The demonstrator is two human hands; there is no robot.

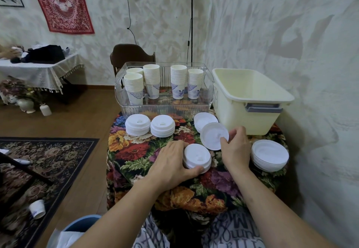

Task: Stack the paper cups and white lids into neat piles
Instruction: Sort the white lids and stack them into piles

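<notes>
Lids sit in five piles on the floral-clothed surface (pixel 136 156), and one more is in the air. Left hand (pixel 171 160) has its grip curled round a short lid pile (pixel 197 157) at the centre of the surface: fingers on the far-left edge, thumb on the near edge. Right hand (pixel 236 146) pinches a single lid (pixel 213 136) by its right rim between thumb and fingertips; this lid is tilted, hollow side toward the camera, and is raised in front of a hollow-side-up pile (pixel 203 120) behind it. Two domed-side-up piles stand side by side at the far left, left pile (pixel 137 124) and right pile (pixel 162 126), just beside each other. A larger hollow-side-up pile (pixel 270 155) rests at the right edge of the surface, near the right wrist.

Paper cups are nested in five stacks inside a clear plastic bin (pixel 164 108) at the far side of the surface: front-left stack (pixel 134 87), a stack partly hidden behind it (pixel 134 70), centre-left stack (pixel 152 80), centre-right stack (pixel 178 81), right stack (pixel 194 83). A cream plastic tub (pixel 242 110) stands to the right of the bin. One loose paper cup (pixel 37 209) lies on its side on the floor at lower left
</notes>
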